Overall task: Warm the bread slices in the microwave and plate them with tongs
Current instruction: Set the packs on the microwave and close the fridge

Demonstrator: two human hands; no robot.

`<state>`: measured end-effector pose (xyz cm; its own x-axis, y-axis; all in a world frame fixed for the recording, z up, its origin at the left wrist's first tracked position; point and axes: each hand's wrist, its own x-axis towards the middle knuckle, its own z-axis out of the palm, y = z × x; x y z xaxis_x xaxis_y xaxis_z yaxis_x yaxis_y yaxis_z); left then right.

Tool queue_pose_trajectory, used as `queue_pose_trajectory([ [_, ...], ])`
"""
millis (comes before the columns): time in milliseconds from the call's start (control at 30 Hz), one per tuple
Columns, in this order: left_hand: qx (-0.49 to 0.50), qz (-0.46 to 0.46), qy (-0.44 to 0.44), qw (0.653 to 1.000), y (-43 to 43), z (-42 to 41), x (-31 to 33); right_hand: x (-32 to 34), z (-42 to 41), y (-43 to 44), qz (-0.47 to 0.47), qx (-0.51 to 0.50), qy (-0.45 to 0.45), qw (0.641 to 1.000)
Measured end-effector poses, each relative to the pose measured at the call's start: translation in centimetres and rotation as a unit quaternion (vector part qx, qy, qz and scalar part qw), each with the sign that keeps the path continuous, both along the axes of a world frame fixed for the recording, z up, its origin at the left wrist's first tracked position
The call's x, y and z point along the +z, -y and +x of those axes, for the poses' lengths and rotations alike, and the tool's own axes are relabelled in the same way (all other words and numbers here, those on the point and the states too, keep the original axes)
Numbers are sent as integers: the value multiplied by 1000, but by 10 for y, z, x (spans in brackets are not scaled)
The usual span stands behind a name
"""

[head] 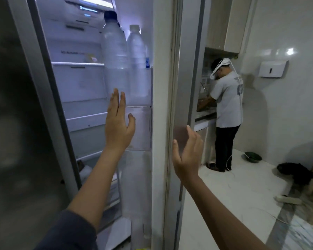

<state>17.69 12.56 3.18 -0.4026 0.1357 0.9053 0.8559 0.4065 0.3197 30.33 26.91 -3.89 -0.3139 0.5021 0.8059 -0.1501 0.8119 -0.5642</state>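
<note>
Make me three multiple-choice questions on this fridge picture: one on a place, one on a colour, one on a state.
1. Where do the two clear bottles stand?
A. On the floor
B. In the door shelf of the open fridge
C. On top of the fridge

2. What colour are the trousers of the person in the background?
A. Black
B. Red
C. Yellow

3. How is the left hand?
A. Gripping a bottle
B. Clenched in a fist
C. Fingers straight, holding nothing

Answers:
1 B: both bottles stand upright behind the shelf's translucent front.
2 A: the legs below the pale shirt are black.
3 C: the hand is raised flat in front of the shelf, with nothing in it.
</note>
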Motion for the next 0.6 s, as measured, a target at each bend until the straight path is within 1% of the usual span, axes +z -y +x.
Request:
queue_pose_trajectory([
  [67,1,7,36,999,13,1,6,5,-9,12,36,33,-8,999],
  [133,-6,2,31,999,20,6,15,14,-19,20,60,61,-25,996],
  [233,-42,3,2,999,26,16,30,31,-40,27,38,93,-56,993],
  [300,-48,3,-18,999,27,18,38,42,-60,30,19,119,-71,990],
  [367,-39,-5,-34,999,27,13,42,52,-82,31,19,149,-64,987],
  [467,-12,-3,-30,999,29,-5,43,63,-119,36,36,204,-47,977],
  [600,51,29,-33,998,38,-42,39,74,-171,47,62,264,-83,959],
])
